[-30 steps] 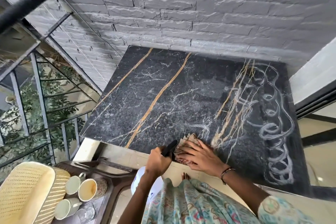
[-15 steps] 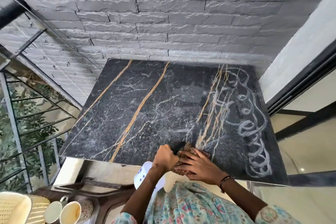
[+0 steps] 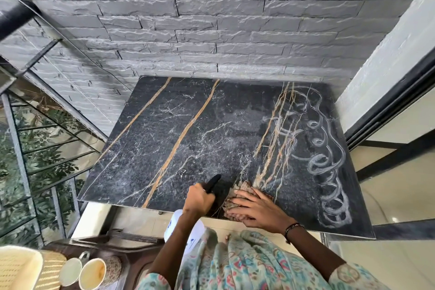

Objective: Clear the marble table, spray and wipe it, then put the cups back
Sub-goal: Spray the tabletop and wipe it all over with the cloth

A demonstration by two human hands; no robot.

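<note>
The black marble table (image 3: 179, 125) with gold veins fills the middle of the head view; looping pale wipe streaks (image 3: 327, 167) run down its right side. My right hand (image 3: 254, 207) presses flat on a brownish cloth (image 3: 237, 192) at the table's near edge. Just left of it, my left hand (image 3: 199, 198) grips a spray bottle by its black trigger head (image 3: 213, 182), nozzle pointing over the table; the white bottle body (image 3: 175, 221) hangs below the table edge. Two cups (image 3: 91, 271) stand on a dark chair (image 3: 131, 242) at the bottom left.
A cream woven basket (image 3: 26, 266) sits beside the cups. A grey stone wall (image 3: 211, 30) backs the table. A metal and glass railing (image 3: 35, 148) with plants behind it runs along the left. A dark-framed glass door (image 3: 395, 129) stands on the right.
The cloth under my right hand has shifted right along the near edge. My left hand stayed beside it with the spray bottle. The view moved up and right, hiding part of the cups.
</note>
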